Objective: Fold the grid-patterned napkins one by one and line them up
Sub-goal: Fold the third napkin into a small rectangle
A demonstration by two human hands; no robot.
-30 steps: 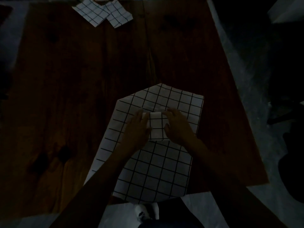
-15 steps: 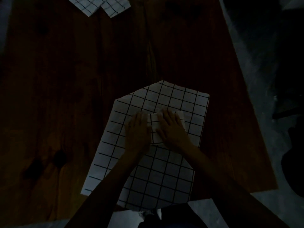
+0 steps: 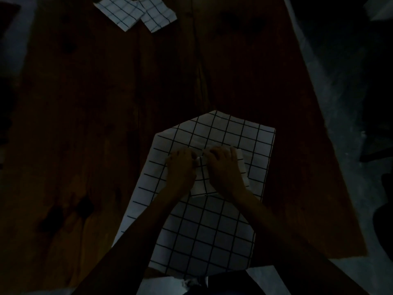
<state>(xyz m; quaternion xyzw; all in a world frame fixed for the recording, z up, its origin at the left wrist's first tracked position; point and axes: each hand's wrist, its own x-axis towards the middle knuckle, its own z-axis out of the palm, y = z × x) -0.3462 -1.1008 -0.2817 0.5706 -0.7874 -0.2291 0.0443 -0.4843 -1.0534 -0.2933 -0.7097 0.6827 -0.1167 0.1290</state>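
a large grid-patterned napkin (image 3: 204, 220) was seen spread on the near part of a dark wooden counter (image 3: 106, 103), its near edge hanging slightly past the counter's front edge and its far left corner turned in so that the outline was angled there. on the middle of the napkin a smaller folded flap (image 3: 202, 179) of the same cloth lay raised, and both hands were set on it side by side. the left hand (image 3: 180, 169) was laid over the flap's left edge with its fingers bent and their tips tucked down at the flap's far end; the right hand (image 3: 225, 169) was placed over the flap's right part, fingers likewise curled, with a strip of cloth showing between the two hands and a little white edge showing past the right hand's outer side. both hands appeared clamped on the fold, though the scene was very dim and the fingertips could not be made out clearly. at the far left end of the counter, well apart from the hands, two already folded napkins (image 3: 136, 12) were lying just beside each other, edges touching or slightly overlapped. pale floor (image 3: 340, 145) was visible to the right of the counter.
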